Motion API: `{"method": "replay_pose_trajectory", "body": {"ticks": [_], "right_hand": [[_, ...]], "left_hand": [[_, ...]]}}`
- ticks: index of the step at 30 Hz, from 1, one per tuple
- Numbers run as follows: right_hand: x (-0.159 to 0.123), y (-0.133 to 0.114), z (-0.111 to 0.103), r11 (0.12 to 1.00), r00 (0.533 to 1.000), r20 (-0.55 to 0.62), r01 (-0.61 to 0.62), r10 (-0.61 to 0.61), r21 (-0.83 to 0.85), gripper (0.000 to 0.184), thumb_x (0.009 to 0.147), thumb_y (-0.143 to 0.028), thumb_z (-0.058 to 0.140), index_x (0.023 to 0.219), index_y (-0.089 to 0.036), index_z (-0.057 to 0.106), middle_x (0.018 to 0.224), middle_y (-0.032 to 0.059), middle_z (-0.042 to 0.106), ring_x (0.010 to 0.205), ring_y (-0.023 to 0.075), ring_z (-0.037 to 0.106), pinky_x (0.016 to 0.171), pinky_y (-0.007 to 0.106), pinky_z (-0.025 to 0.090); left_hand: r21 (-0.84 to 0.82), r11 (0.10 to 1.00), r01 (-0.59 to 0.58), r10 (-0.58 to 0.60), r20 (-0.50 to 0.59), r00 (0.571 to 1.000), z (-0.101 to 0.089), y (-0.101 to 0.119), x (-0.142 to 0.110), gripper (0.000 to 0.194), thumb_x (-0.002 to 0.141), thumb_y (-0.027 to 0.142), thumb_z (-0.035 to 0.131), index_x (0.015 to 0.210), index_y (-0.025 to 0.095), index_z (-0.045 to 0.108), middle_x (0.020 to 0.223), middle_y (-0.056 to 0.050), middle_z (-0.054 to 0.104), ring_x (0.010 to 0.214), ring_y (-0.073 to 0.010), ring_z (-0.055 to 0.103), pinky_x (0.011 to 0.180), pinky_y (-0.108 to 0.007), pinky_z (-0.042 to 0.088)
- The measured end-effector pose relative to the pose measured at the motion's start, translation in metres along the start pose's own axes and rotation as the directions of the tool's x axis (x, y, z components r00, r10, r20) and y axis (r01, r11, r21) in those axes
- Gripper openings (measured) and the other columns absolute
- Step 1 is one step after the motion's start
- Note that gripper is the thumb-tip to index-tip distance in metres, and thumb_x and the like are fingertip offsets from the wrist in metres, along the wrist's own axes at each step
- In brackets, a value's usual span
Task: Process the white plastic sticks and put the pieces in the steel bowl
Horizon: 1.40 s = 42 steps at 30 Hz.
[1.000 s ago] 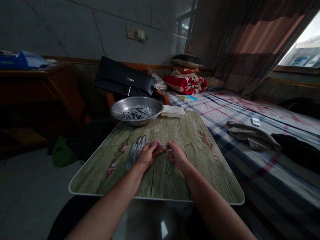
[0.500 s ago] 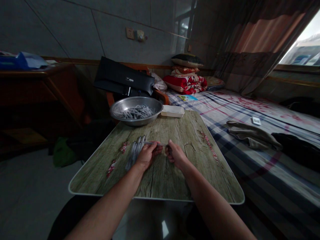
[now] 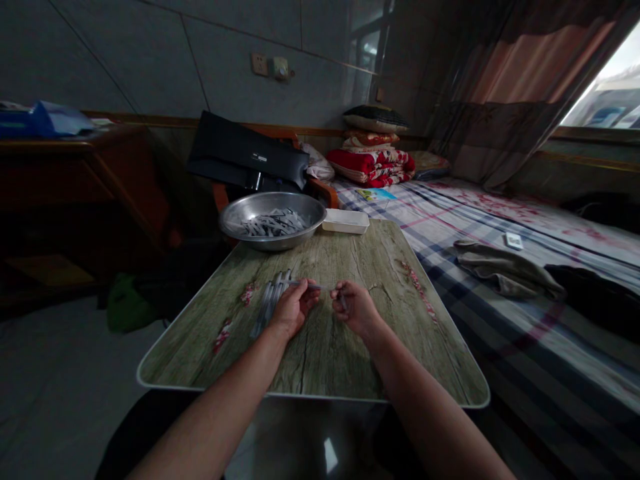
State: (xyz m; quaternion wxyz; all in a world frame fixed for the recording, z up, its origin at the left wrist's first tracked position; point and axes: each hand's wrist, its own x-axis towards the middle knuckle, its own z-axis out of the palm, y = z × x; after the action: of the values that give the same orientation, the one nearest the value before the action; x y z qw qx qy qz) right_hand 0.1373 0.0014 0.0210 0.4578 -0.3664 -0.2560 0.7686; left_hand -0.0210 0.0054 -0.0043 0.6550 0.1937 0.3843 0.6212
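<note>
My left hand is closed around a thin, pale, pen-like stick, which points across toward my other hand. Opposite it, my right hand has its fingers curled around a short greyish piece, too small to identify; its fingertips are close to the stick's end, and I cannot tell whether they touch. Several similar translucent sticks lie side by side on the wood-patterned table, just left of my left hand. Beyond them, a metal basin holds a heap of white and dark slender pieces.
A shallow white tray stands at the table's far edge, right of the basin. Behind is a chair bearing a black monitor-like panel. To the right, a bed carries folded bedding and a grey cloth.
My right hand has turned, its fingers now curled upward with the short greyish piece showing between them. My left hand stays nearly in place with the stick.
</note>
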Motion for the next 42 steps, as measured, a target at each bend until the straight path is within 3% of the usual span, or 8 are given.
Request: {"method": "replay_pose_trajectory", "body": {"ticks": [8, 13, 19, 24, 28, 30, 36, 42], "right_hand": [[0.001, 0.007, 0.001, 0.941, 1.0, -0.003, 0.006, -0.007, -0.338, 0.024, 0.072, -0.034, 0.064, 0.066, -0.021, 0.045, 0.049, -0.008, 0.04, 0.036, 0.005, 0.026, 0.037, 0.021, 0.009], [0.002, -0.011, -0.011, 0.981, 0.989, -0.1, 0.091, -0.109, -0.174, 0.024, 0.066, -0.025, 0.052, 0.056, -0.023, 0.031, 0.042, -0.008, 0.028, 0.036, 0.0065, 0.02, 0.037, 0.024, 0.008], [0.007, -0.017, -0.016, 0.946, 0.879, -0.373, 0.324, -0.297, 0.009, 0.026, 0.066, -0.026, 0.053, 0.06, -0.024, 0.027, 0.047, -0.0084, 0.025, 0.039, 0.0074, 0.018, 0.038, 0.023, 0.012], [0.006, 0.006, -0.002, 0.907, 0.92, -0.165, 0.297, -0.356, -0.3, 0.027, 0.074, -0.038, 0.063, 0.064, -0.022, 0.043, 0.053, -0.007, 0.036, 0.043, 0.0079, 0.026, 0.04, 0.023, 0.017], [0.005, 0.018, 0.004, 0.6, 0.884, 0.094, 0.385, -0.458, -0.701, 0.028, 0.074, -0.036, 0.068, 0.055, -0.019, 0.056, 0.051, -0.0036, 0.041, 0.051, 0.0094, 0.035, 0.047, 0.024, 0.021], [0.004, 0.018, 0.005, 0.563, 0.905, 0.187, 0.388, -0.382, -0.73, 0.025, 0.075, -0.037, 0.067, 0.058, -0.019, 0.062, 0.051, -0.0032, 0.043, 0.051, 0.0095, 0.035, 0.047, 0.024, 0.021], [0.003, 0.006, 0.0, 0.937, 0.973, -0.123, 0.145, -0.193, -0.319, 0.012, 0.068, -0.024, 0.052, 0.076, -0.021, 0.059, 0.048, -0.0053, 0.045, 0.037, 0.0087, 0.024, 0.038, 0.023, 0.013], [0.007, -0.004, -0.002, 0.973, 0.977, -0.159, 0.167, -0.142, 0.161, 0.009, 0.071, -0.028, 0.052, 0.066, -0.02, 0.05, 0.059, 0.0007, 0.051, 0.048, 0.0123, 0.043, 0.045, 0.024, 0.033]], "left_hand": [[-0.052, 0.999, -0.008, 0.01, 0.053, 0.999, -0.001, 0.0, 0.001, 0.023, 0.093, 0.019, 0.053, 0.075, 0.014, 0.066, 0.076, -0.008, 0.073, 0.068, -0.0147, 0.069, 0.062, -0.023, 0.055], [-0.217, 0.973, 0.075, -0.068, 0.037, 0.997, -0.004, 0.009, 0.001, 0.025, 0.096, 0.025, 0.048, 0.077, 0.015, 0.061, 0.078, -0.01, 0.074, 0.077, -0.0215, 0.074, 0.072, -0.036, 0.06], [-0.288, 0.95, 0.117, -0.113, 0.028, 0.993, -0.005, 0.011, 0.0, 0.021, 0.092, 0.014, 0.048, 0.076, 0.016, 0.062, 0.07, -0.004, 0.069, 0.07, -0.016, 0.069, 0.078, -0.037, 0.059], [-0.105, 0.975, 0.194, -0.174, 0.172, 0.97, -0.003, 0.006, -0.004, 0.019, 0.083, 0.006, 0.055, 0.089, 0.018, 0.068, 0.08, -0.002, 0.068, 0.06, -0.0107, 0.057, 0.057, -0.023, 0.047], [-0.04, 0.978, 0.202, -0.193, 0.173, 0.966, -0.001, 0.004, -0.004, 0.018, 0.092, 0.02, 0.052, 0.085, 0.023, 0.068, 0.086, -0.003, 0.07, 0.064, -0.0141, 0.057, 0.061, -0.027, 0.046], [-0.075, 0.979, 0.19, -0.175, 0.174, 0.969, -0.001, 0.004, -0.002, 0.027, 0.096, 0.027, 0.048, 0.074, 0.023, 0.064, 0.075, -0.001, 0.065, 0.063, -0.0139, 0.057, 0.064, -0.027, 0.048], [-0.193, 0.926, 0.324, -0.276, 0.236, 0.932, -0.004, 0.008, -0.003, 0.019, 0.094, 0.015, 0.048, 0.085, 0.018, 0.065, 0.068, -0.001, 0.063, 0.061, -0.0111, 0.061, 0.061, -0.024, 0.052], [-0.077, 0.894, 0.442, -0.4, 0.308, 0.863, -0.005, 0.005, -0.006, 0.03, 0.086, 0.002, 0.044, 0.105, 0.009, 0.066, 0.1, -0.015, 0.074, 0.098, -0.0218, 0.072, 0.087, -0.035, 0.056]]}}
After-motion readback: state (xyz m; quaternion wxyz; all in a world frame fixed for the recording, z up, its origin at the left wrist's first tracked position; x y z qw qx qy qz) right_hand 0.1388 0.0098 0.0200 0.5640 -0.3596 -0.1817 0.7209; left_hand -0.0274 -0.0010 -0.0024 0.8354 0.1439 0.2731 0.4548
